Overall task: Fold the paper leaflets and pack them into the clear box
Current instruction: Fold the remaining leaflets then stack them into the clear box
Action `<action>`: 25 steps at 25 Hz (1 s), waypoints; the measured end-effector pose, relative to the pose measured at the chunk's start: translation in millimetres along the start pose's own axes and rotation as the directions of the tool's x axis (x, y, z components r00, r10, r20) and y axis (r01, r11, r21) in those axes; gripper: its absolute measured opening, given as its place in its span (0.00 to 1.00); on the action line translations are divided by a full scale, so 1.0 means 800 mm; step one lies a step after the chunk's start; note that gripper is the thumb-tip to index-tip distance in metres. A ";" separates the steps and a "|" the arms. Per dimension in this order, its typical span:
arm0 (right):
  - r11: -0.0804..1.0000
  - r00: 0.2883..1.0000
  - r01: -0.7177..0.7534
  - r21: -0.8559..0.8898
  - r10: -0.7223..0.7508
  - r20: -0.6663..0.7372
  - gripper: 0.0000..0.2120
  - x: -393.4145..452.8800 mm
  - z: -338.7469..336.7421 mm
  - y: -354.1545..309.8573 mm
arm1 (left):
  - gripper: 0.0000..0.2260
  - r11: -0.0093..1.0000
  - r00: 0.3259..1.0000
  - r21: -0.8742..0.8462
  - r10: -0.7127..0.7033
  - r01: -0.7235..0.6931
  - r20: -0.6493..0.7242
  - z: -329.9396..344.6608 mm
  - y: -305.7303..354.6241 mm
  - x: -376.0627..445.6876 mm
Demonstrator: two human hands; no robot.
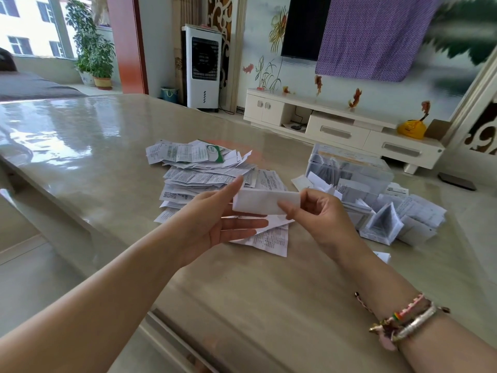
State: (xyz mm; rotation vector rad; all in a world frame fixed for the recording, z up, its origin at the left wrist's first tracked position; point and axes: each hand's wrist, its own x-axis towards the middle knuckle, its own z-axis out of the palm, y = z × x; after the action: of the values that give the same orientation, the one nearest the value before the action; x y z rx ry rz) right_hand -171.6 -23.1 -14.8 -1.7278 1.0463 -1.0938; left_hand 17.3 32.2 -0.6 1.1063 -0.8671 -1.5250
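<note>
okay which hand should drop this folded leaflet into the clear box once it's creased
Probably the right hand. It pinches the folded white paper leaflet at its right end, and the clear plastic box stands on that side. The left hand only supports the leaflet with straight fingers.

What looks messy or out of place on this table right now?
Folded white paper leaflets lie heaped on the glossy beige table beside the clear plastic box instead of inside it, some splayed open. Unfolded printed leaflets sprawl in a loose pile.

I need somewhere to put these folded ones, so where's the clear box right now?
In the head view the clear box stands on the table at right, beyond the right hand, with folded leaflets heaped against its near side.
</note>
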 end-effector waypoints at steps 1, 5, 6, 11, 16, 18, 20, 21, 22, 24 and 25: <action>1.000 1.000 -0.006 0.009 0.007 -0.002 0.07 0.000 0.000 -0.001 | 0.21 0.999 1.000 0.042 0.011 -0.011 -0.007 0.002 -0.001 0.001; 0.998 0.999 -0.030 0.055 0.029 0.026 0.08 0.000 0.001 -0.003 | 0.14 0.978 0.976 0.129 0.181 -0.165 -0.123 0.004 -0.004 0.003; 0.997 0.999 -0.030 0.070 0.028 0.030 0.07 -0.001 0.002 -0.004 | 0.11 0.968 0.965 0.151 0.221 -0.200 -0.144 0.003 -0.004 0.003; 0.994 1.000 -0.004 0.107 0.004 0.002 0.08 -0.005 0.003 -0.007 | 0.06 0.951 0.955 0.223 0.253 -0.215 -0.158 0.000 -0.007 0.004; 0.995 0.995 0.040 0.089 -0.048 0.091 0.08 -0.008 0.002 -0.010 | 0.07 0.958 0.944 0.197 0.249 -0.207 -0.218 -0.001 -0.007 0.008; 0.993 0.988 0.045 0.113 -0.061 0.142 0.09 -0.011 0.000 -0.013 | 0.08 0.964 0.934 0.158 0.251 -0.216 -0.254 -0.003 -0.006 0.009; 0.991 0.978 0.046 0.125 -0.070 0.198 0.14 -0.012 -0.002 -0.013 | 0.09 0.966 0.934 0.152 0.243 -0.209 -0.262 -0.005 -0.004 0.010; 0.991 0.973 0.049 0.127 -0.076 0.218 0.16 -0.011 -0.002 -0.013 | 0.10 0.967 0.941 0.164 0.233 -0.197 -0.246 -0.006 -0.003 0.010; 0.990 0.969 0.056 0.130 -0.085 0.233 0.17 -0.011 -0.002 -0.013 | 0.10 0.966 0.951 0.184 0.220 -0.181 -0.218 -0.007 -0.002 0.010; 0.990 0.958 0.100 0.099 -0.122 0.258 0.17 -0.011 0.000 -0.011 | 0.11 0.959 0.969 0.241 0.193 -0.152 -0.154 -0.006 -0.003 0.010; 0.990 0.953 0.134 0.053 -0.143 0.266 0.16 -0.010 0.001 -0.009 | 0.12 0.952 0.974 0.271 0.183 -0.143 -0.130 -0.006 -0.004 0.011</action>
State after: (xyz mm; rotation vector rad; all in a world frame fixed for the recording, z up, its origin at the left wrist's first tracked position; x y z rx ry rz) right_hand -171.3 -13.1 -10.7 -1.8830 0.7429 -0.9221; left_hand 20.5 24.3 -6.7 1.2890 -1.0453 -1.1952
